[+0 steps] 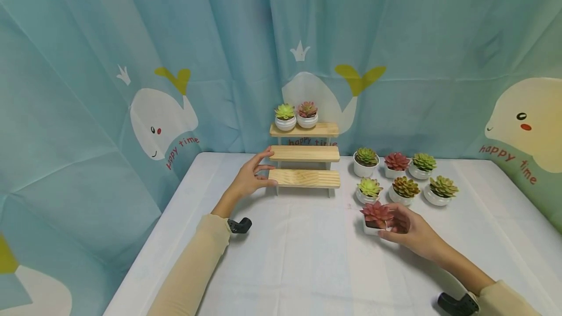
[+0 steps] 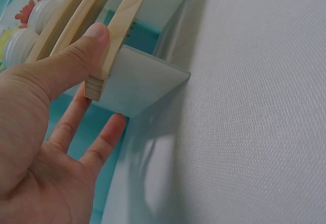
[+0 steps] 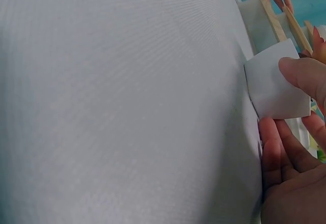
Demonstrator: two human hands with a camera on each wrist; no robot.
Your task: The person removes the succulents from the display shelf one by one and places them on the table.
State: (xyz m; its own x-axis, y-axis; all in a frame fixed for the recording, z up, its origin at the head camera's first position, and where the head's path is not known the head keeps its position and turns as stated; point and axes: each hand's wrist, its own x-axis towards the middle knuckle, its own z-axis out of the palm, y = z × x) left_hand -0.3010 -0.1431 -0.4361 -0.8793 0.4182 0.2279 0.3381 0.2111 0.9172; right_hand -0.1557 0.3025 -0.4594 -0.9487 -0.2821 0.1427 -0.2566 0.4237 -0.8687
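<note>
A three-tier wooden display stand (image 1: 305,178) with pale side supports stands at the table's back. My left hand (image 1: 251,178) holds its left end, the thumb on the lowest board (image 2: 119,25) and a finger at the middle board; two other fingers (image 2: 104,137) extend beside the side support. My right hand (image 1: 410,228) grips a red potted succulent (image 1: 376,214) by its square white pot (image 3: 275,84), thumb on one side and fingers on the other. The pot is low over the table, nearly upright; whether it touches the cloth I cannot tell.
On the top tier sit a green succulent (image 1: 285,117) and a pinkish succulent (image 1: 307,114) in round white pots. Several more potted succulents (image 1: 405,189) are grouped right of the stand on the white-covered table (image 1: 307,257). A blue whale-print curtain (image 1: 237,52) hangs behind.
</note>
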